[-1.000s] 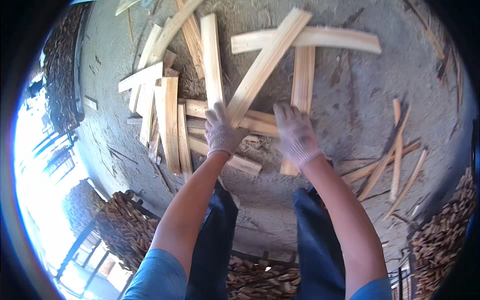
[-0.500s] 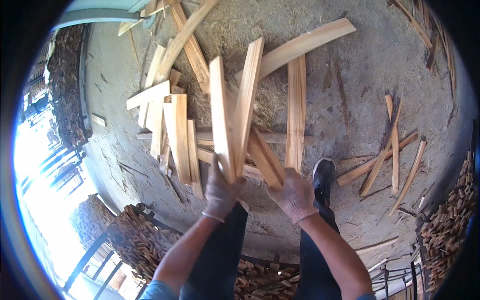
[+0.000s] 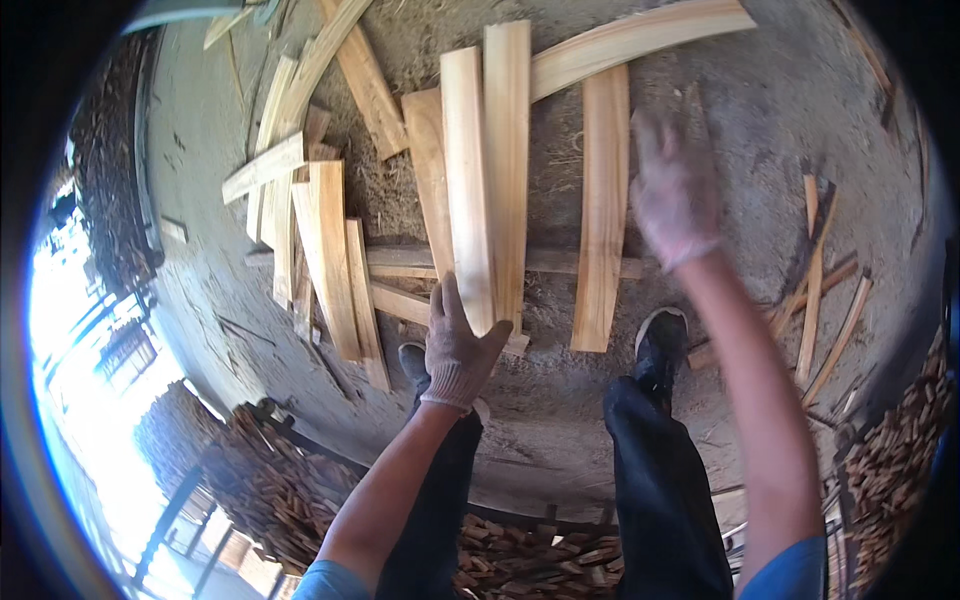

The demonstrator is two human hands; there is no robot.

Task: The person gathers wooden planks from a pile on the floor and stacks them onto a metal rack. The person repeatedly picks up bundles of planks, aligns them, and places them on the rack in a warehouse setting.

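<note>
My left hand [image 3: 462,350], in a pale knitted work glove, rests at the near ends of several boards with its fingers stretched and thumb apart. Under and beyond its fingers lies a pale board [image 3: 468,190]. A second long board [image 3: 507,170] lies along its right side, and a browner board [image 3: 428,170] partly shows on its left. My right hand [image 3: 678,190], also gloved, is reached out over the floor and smeared by motion, so its fingers are unclear. Nearest to it is a separate board [image 3: 603,210] pointing away from me.
A cross stick [image 3: 560,262] runs beneath the boards. Shorter planks [image 3: 325,255] overlap at left, and a long curved board [image 3: 640,40] lies at the back. Thin strips [image 3: 812,280] are scattered at right. Stacked wood pieces [image 3: 270,480] stand near me, around my shoes [image 3: 660,350].
My left hand has loosened from the two raised boards, which now lie side by side. My right hand has left the slanted piece and swung away to the right. The view has shifted.
</note>
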